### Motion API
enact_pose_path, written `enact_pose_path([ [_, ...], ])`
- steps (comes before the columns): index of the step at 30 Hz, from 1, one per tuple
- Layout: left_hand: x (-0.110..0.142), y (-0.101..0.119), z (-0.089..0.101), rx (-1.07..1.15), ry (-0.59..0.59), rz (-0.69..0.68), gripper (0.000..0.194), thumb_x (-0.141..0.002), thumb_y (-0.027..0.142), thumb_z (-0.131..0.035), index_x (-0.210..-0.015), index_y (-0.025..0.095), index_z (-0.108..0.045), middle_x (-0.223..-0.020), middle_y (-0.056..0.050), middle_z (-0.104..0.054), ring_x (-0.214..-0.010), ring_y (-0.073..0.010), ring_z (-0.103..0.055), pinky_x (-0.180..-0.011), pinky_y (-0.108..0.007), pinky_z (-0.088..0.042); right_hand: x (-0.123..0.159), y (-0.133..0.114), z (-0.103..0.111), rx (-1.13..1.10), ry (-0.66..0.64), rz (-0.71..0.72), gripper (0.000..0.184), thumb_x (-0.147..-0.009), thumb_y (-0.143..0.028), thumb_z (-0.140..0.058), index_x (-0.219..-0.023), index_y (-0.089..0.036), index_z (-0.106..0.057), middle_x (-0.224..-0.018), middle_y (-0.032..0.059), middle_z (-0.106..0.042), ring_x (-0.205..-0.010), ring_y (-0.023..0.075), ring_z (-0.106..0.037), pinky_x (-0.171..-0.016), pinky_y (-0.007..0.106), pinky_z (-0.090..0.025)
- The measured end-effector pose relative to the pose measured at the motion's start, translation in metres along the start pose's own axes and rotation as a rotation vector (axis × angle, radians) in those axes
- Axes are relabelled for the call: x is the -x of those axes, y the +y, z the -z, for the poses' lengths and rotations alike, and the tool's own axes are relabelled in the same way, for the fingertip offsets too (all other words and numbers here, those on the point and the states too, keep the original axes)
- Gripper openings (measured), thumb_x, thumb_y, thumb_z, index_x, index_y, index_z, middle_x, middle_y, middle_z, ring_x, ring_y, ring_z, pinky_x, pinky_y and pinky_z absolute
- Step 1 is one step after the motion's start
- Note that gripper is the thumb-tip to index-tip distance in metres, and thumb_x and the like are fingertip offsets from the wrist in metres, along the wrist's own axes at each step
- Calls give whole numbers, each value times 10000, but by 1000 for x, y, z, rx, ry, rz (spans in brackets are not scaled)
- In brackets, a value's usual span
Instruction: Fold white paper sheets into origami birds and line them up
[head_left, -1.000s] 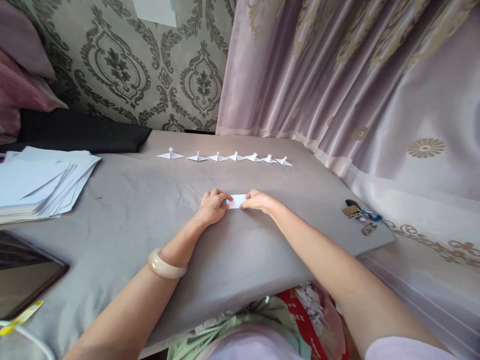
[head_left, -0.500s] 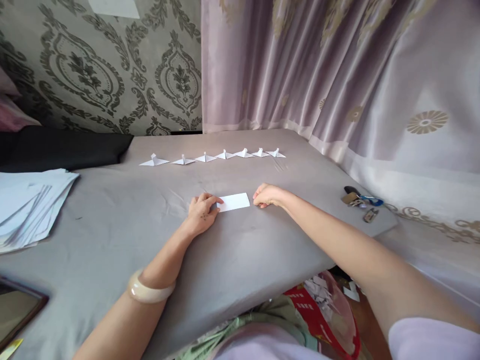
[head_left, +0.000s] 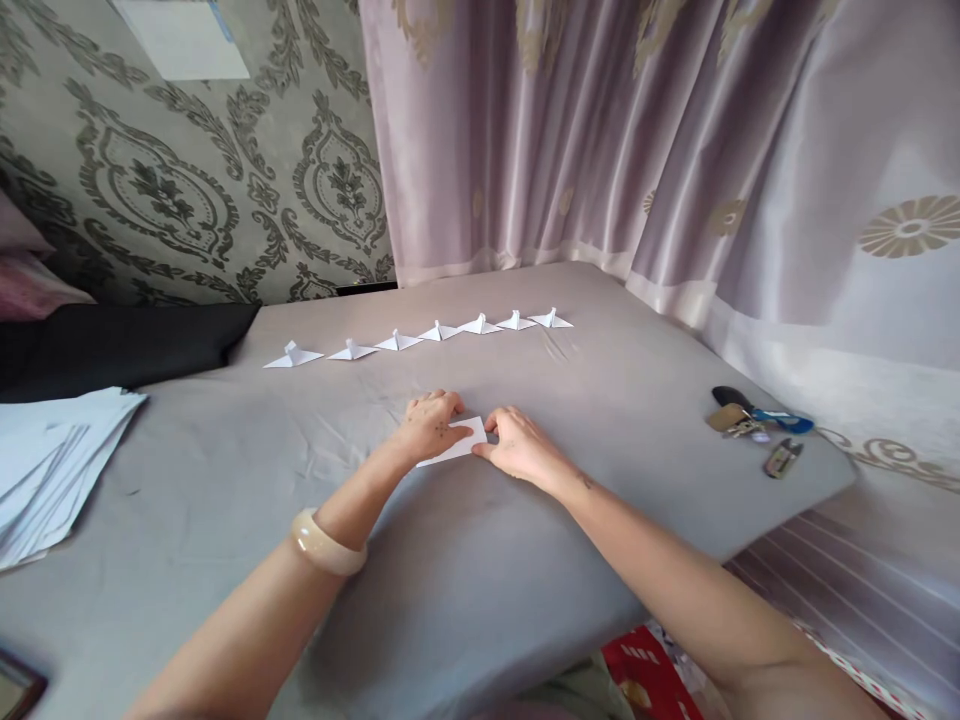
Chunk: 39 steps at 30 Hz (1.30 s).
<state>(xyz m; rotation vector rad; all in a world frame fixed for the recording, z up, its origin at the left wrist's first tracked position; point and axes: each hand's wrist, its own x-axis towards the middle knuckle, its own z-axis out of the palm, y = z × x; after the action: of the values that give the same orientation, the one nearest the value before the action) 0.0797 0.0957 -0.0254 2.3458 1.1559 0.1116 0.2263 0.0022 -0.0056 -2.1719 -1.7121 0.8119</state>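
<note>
Beyond the hands' hold on the paper (head_left: 457, 441): row of folded paper figures (head_left: 420, 338), bare cloth between. Right: keys (head_left: 757, 422), well apart. Far left: paper stack (head_left: 52, 465). Nearer side: bare cloth (head_left: 465, 570), unobstructed.

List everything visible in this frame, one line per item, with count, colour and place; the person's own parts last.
small folded white paper strip: 1, white, middle of the grey surface, under both hands
folded paper figures: 7, white, in a row behind the hands
stack of loose paper sheets: 1 pile, white, far left
black cloth: 1, black, back left by the wall
bunch of keys with blue tag: 1, metal and blue, right edge
grey covered surface: 1, grey
patterned wallpaper: grey, behind
mauve curtain: mauve, back and right
pale bangle: 1, cream, left wrist
left hand: pressing on the strip
right hand: touching the strip's right end
</note>
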Motion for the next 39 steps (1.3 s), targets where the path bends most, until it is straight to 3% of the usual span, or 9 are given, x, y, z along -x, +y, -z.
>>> enact_pose_path([
  [7,-9,3,1,127,-111,46,218,-729,377,-600,-837,189,-623,-754,2,-587,-695,-165,-560,-628,-267,-394,-2,12,1,-119,-20,23,296,-763,-348,-666,-1005,-205,-573,-1145,93,-587,-1117,243,-546,-857,322,-427],
  [12,-5,1,1,349,-113,35,267,-780,419,-526,-768,175,-632,-644,29,-524,-601,-123,-475,-544,-233,-338,-17,27,4,-349,-75,47,232,-797,-355,-612,-989,-225,-609,-1032,65,-654,-894,196,-623,-718,293,-461],
  [15,-4,-1,0,461,-119,38,304,-788,441,-524,-776,168,-660,-637,23,-537,-601,-122,-461,-539,-231,-329,-26,31,6,-498,-100,108,167,-839,-306,-541,-936,-217,-645,-924,39,-688,-821,161,-632,-704,268,-463],
  [21,-3,2,3,501,-128,41,316,-788,436,-526,-837,183,-709,-683,13,-597,-636,-128,-482,-569,-232,-353,-29,32,5,-549,-56,104,169,-825,-321,-536,-864,-217,-663,-820,5,-677,-743,138,-606,-642,250,-439],
  [26,-3,11,11,514,-169,128,262,-746,369,-540,-802,185,-718,-709,11,-626,-664,-139,-515,-578,-235,-374,-28,33,5,-555,-88,134,140,-799,-314,-569,-839,-212,-657,-775,-3,-659,-708,131,-594,-623,245,-435],
  [39,-4,9,9,559,-162,109,231,-710,308,-561,-786,179,-736,-715,2,-664,-694,-155,-561,-590,-232,-414,-24,34,9,-492,-132,183,135,-825,-327,-537,-825,-222,-622,-729,-19,-598,-644,120,-538,-603,247,-422],
])
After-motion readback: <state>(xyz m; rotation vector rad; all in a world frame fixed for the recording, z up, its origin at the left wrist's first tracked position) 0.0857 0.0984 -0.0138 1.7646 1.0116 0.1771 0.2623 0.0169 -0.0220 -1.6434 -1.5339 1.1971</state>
